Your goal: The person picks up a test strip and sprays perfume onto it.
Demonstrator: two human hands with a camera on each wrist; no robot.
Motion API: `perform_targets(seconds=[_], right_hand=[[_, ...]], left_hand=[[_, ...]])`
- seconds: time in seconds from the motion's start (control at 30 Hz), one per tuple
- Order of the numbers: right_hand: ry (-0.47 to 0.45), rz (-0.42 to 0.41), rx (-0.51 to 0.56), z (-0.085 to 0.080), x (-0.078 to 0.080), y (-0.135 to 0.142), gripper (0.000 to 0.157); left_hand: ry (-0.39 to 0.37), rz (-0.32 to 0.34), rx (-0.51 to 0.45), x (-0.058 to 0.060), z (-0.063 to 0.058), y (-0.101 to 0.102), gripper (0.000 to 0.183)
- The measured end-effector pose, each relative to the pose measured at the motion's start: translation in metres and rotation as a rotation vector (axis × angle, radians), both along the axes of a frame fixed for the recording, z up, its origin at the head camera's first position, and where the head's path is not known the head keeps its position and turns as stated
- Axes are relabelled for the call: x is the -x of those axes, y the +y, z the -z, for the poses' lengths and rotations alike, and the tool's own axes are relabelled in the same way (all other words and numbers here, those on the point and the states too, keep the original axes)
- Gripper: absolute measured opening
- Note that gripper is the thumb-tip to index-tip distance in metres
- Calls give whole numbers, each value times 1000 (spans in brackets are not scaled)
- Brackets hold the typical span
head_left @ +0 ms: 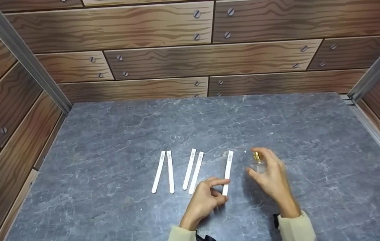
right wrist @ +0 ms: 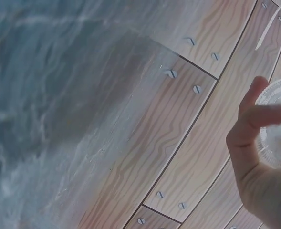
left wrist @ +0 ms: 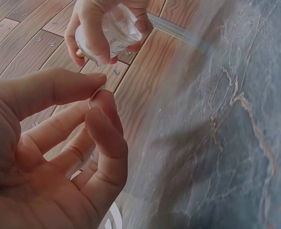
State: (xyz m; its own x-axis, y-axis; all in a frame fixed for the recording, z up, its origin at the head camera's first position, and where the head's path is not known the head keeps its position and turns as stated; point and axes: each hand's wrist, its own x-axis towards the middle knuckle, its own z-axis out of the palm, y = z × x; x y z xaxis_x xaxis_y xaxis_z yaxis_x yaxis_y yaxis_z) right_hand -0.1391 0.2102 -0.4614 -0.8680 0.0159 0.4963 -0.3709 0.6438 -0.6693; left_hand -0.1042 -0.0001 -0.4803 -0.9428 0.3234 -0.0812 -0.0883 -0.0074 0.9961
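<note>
My left hand point(head_left: 206, 197) pinches the lower part of a white paper test strip point(head_left: 229, 164) between thumb and fingers. Small dark print marks the strip's top end. In the left wrist view the strip is seen nearly edge-on at the fingertips point(left wrist: 98, 81). To the right, my right hand point(head_left: 272, 172) grips a small clear perfume bottle point(head_left: 260, 167) with a gold spray nozzle point(head_left: 256, 156), its fingers curled round the ribbed glass. The nozzle is level with the strip's upper half, a short gap away. In the right wrist view the bottle point(right wrist: 276, 138) is cut off by the frame edge.
Left of my hands, several more white strips lie on the grey marbled table, in two pairs: one pair point(head_left: 158, 172) spread further left, the other point(head_left: 189, 169) close by my left hand. Wood-patterned walls point(head_left: 163, 63) with metal corner posts point(head_left: 32, 57) surround the table.
</note>
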Motion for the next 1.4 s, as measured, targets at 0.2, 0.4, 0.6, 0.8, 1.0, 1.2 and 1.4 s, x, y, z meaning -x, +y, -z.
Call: perform_targets(seconds=[0.2,0.4,0.6,0.8,1.0,1.2,1.4], right_hand=[[95,-1,-48,5,2,0,54],[143,-26,-77,9,3,-1,51],[154,-29,-83,9,3,-2,50],[153,-7,-82,8,3,-4,48],[153,35,-93,6,3,-5,50],[158,84,-117,3,2,-4,59],[213,95,-111,4,3,-3,58]], left_hand=[[36,-2,13,0,0,-1,48],[45,-8,18,-1,0,-1,48],[67,-8,36,1,0,-1,48],[69,-4,28,1,0,-1,48],[73,-3,19,0,-1,-2,48],[84,-4,22,-1,0,-1,48],[72,-2,34,0,0,-2,48]])
